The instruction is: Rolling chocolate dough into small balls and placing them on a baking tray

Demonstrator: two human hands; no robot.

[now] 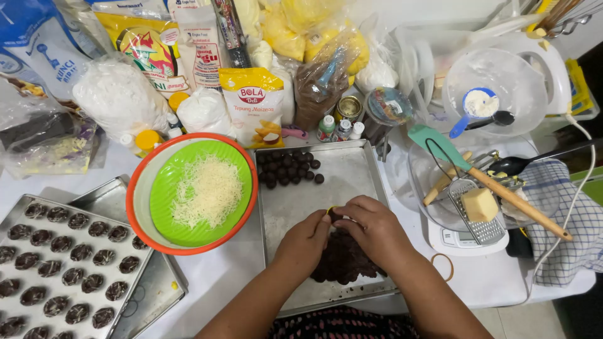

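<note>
My left hand [306,242] and my right hand [370,229] meet over a metal baking tray [352,176], fingers pinched together on a small piece of dark chocolate dough [334,215]. Under them lies a mound of the same dark dough [342,260]. Several small rolled dough balls [287,167] sit in the tray's far left corner. Left of the tray stands a green plate of grated cheese [206,191] inside an orange-rimmed bowl [139,188].
A second tray [94,201] at the left holds several shaped dark cookies [69,263]. Bags of flour and ingredients [188,63] crowd the back. At right sit a scale [468,237] with a grater, cheese block [479,204], green spatula [440,145] and a checked cloth [565,226].
</note>
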